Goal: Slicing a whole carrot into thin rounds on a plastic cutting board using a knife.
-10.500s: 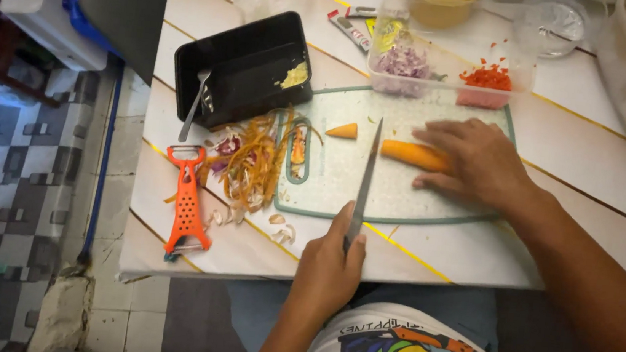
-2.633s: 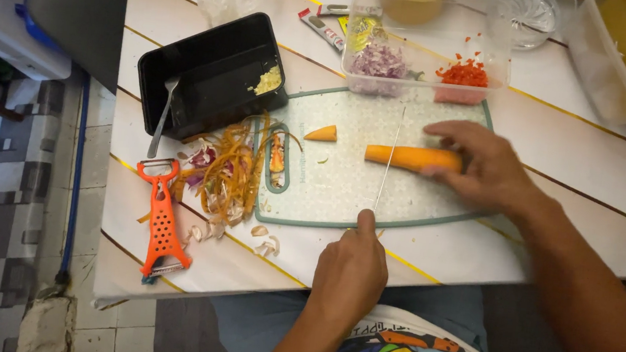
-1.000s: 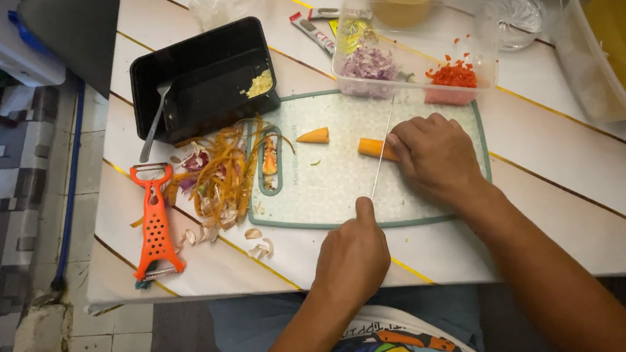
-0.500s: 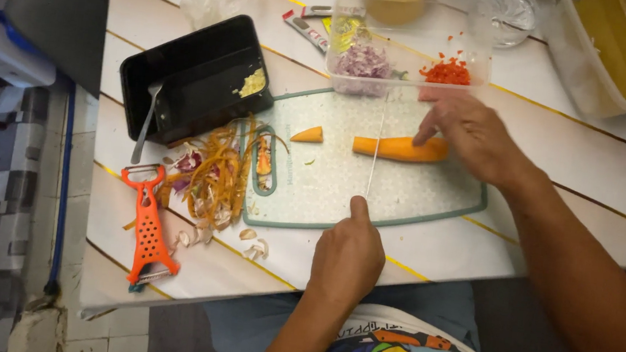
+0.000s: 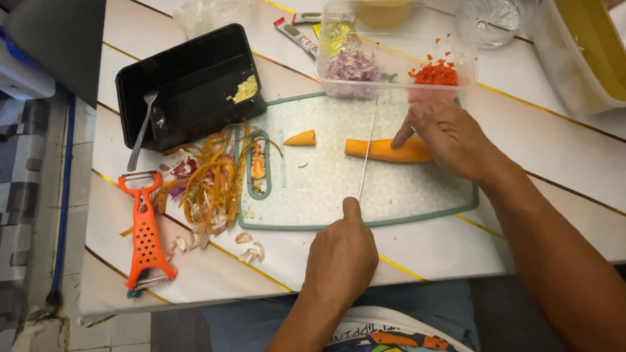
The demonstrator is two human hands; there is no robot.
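Note:
A peeled orange carrot (image 5: 377,149) lies crosswise on a pale speckled cutting board (image 5: 326,196). My right hand (image 5: 454,136) presses on its right end, with a fingertip on top. My left hand (image 5: 341,259) is shut on the handle of a knife (image 5: 367,147). The thin blade points away from me and stands across the carrot near its left end. A small cut-off carrot tip (image 5: 301,138) rests on the board to the left of the blade.
A clear container (image 5: 399,35) behind the board holds chopped purple onion and red bits. To the left are a black tray (image 5: 192,84) with a fork, a pile of peelings (image 5: 209,177) and an orange peeler (image 5: 145,232). A large tub (image 5: 570,51) stands at the back right.
My right hand slid rightward along the carrot, uncovering more of it. The knife stays upright over the carrot's left part, and my left hand has barely moved.

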